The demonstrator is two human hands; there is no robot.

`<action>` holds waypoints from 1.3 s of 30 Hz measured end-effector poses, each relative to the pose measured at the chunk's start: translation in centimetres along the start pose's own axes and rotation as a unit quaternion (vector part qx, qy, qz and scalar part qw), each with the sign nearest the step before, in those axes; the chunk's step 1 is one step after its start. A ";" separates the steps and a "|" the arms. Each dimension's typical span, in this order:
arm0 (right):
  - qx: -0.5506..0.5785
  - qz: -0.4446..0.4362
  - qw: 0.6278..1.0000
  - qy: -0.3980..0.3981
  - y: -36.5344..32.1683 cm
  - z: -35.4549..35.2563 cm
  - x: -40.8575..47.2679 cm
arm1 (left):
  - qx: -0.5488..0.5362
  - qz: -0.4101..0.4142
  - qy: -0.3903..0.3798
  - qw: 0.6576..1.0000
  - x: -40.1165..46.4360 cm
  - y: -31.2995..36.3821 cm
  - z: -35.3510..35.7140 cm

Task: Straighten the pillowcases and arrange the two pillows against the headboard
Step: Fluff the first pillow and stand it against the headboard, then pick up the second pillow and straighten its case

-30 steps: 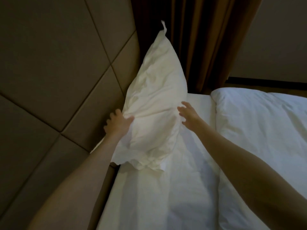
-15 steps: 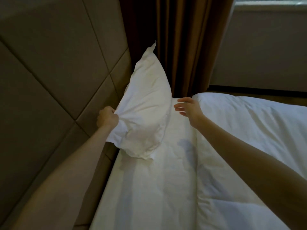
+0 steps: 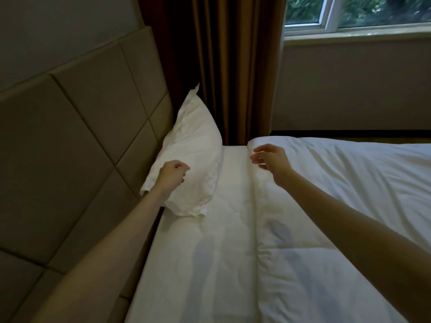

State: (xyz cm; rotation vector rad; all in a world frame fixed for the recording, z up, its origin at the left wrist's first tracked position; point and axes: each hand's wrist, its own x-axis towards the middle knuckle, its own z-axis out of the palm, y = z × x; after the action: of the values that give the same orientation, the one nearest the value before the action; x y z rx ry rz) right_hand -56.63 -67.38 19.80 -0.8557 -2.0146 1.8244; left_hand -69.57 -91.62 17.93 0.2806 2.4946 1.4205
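Observation:
One white pillow in a wrinkled case leans upright against the padded beige headboard, at the far end of the bed. My left hand hovers in front of its lower near part, fingers loosely curled, holding nothing. My right hand floats above the folded edge of the white duvet, fingers apart and empty. Only this one pillow is in view.
A bare strip of white sheet runs along the headboard on the near side of the pillow. Brown curtains hang behind the pillow, and a window sits above the wall at the far right.
My left hand has let go of the pillow's corner, and the pillow now rests against the headboard. My right hand has moved right, over the duvet edge. The view has tilted up.

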 end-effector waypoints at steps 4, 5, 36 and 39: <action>-0.004 -0.009 1.000 0.024 2.5 -5.6 -5.2 | -0.018 0.060 -0.020 0.998 -6.6 1.7 4.4; -0.003 -0.008 0.999 0.034 3.2 -7.4 -6.6 | -0.029 0.064 -0.025 0.997 -8.2 2.3 5.7; 0.038 0.166 0.900 0.401 32.6 -79.7 -40.8 | -0.002 -0.029 -0.360 0.932 -53.9 16.0 75.1; 0.018 0.174 0.893 0.415 33.9 -83.6 -38.4 | -0.003 -0.026 -0.339 0.941 -51.9 17.5 80.3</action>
State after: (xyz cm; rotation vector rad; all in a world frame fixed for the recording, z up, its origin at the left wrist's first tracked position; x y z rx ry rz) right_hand 29.71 -22.86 6.42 -1.7055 -1.3201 1.2652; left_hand 5.57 -32.56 0.23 0.5850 1.9120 1.0665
